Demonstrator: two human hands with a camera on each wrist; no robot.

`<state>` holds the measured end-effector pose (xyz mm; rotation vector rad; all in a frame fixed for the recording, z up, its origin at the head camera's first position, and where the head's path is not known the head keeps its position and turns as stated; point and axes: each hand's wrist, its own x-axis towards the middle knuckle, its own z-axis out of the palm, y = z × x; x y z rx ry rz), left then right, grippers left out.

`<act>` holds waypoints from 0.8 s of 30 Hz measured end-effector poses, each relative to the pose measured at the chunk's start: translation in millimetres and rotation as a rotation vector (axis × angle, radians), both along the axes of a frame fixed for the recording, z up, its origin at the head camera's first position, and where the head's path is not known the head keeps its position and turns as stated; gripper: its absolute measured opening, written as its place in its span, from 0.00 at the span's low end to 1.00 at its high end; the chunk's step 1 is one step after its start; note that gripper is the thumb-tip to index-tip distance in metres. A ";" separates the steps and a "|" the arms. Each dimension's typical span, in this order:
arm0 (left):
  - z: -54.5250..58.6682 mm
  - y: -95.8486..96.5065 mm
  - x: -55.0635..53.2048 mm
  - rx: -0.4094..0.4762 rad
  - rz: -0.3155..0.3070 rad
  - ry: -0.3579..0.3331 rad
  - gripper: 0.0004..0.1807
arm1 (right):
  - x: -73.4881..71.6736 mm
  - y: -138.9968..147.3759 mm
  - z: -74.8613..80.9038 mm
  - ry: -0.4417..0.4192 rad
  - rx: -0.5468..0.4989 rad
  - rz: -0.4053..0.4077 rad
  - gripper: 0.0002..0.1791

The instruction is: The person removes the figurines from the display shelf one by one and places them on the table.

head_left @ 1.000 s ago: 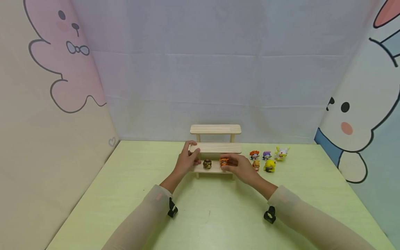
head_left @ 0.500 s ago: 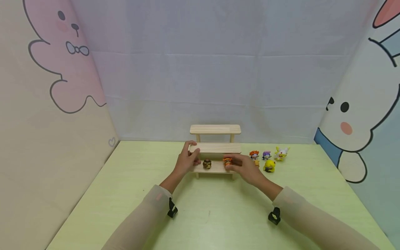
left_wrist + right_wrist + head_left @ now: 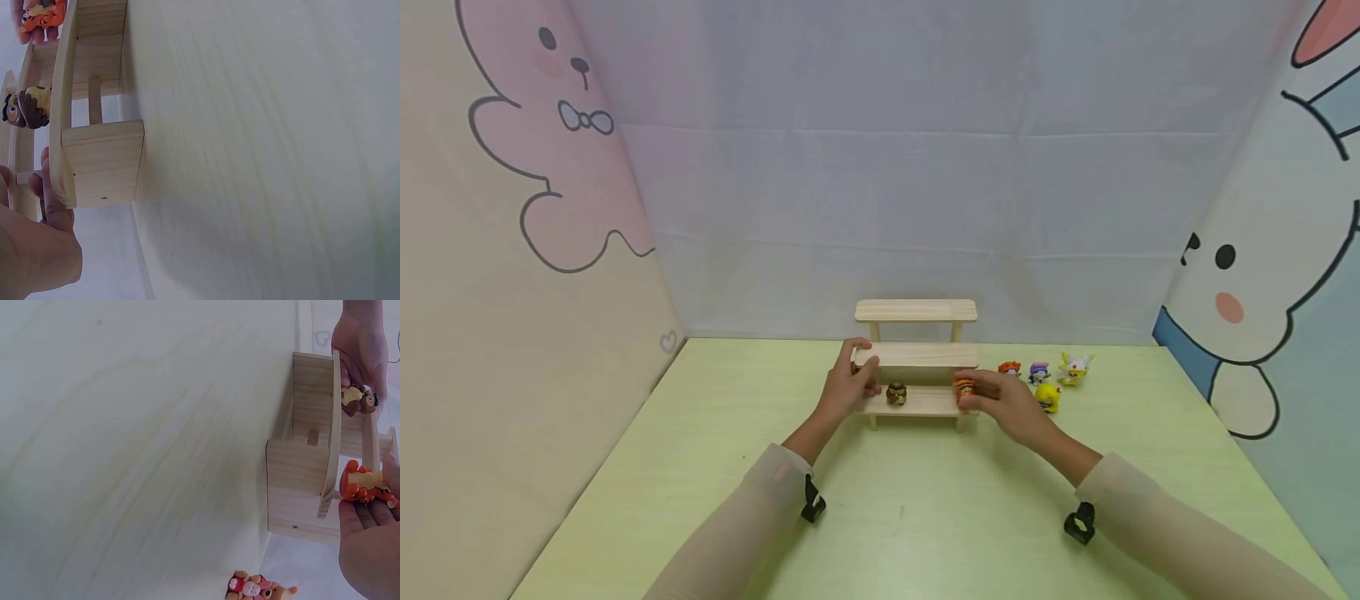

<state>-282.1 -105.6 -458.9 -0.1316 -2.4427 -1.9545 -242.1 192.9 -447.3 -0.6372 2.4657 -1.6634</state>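
A three-tier wooden display stand (image 3: pixel 917 355) stands near the back of the table, and my left hand (image 3: pixel 850 382) grips its left end at the middle tier. At the right end of the lowest tier, my right hand (image 3: pixel 1009 402) holds an orange striped tiger figurine (image 3: pixel 964 390) between thumb and fingers. The tiger is upright, its feet close to the board (image 3: pixel 334 425); whether they touch it I cannot tell. A brown owl figurine (image 3: pixel 897 393) stands on the same tier, left of the tiger. The left wrist view also has the owl (image 3: pixel 34 107).
Right of the stand are several figurines: an orange-topped one (image 3: pixel 1010 367), a purple-hatted one (image 3: pixel 1039 372), a white and yellow one (image 3: pixel 1076 368) and a yellow one (image 3: pixel 1047 397). My right hand covers a bear figurine (image 3: pixel 265 589) in the head view. A grey cloth (image 3: pixel 917 192) hangs behind.
My right hand has slid the tiger figurine rightward along the lowest tier, from the middle-right to the right end. My left hand and the owl have stayed put.
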 end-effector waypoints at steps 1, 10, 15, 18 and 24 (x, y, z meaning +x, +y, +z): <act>0.2 0.1 0.0 0.001 0.000 -0.003 0.18 | -0.2 2.0 0.1 0.006 0.004 0.000 0.25; 1.7 0.4 0.4 -0.003 -0.006 0.001 0.19 | 1.2 19.4 2.5 0.058 0.029 -0.030 0.24; 0.8 0.1 -0.2 -0.006 -0.005 0.009 0.19 | 1.5 31.6 3.3 0.074 0.035 -0.053 0.21; 0.3 -0.2 -0.6 -0.005 -0.007 0.010 0.19 | 1.1 39.4 3.5 0.074 0.020 -0.060 0.20; -1.2 -0.6 -1.1 -0.001 -0.007 0.000 0.18 | 3.4 54.7 6.5 0.088 0.035 -0.102 0.21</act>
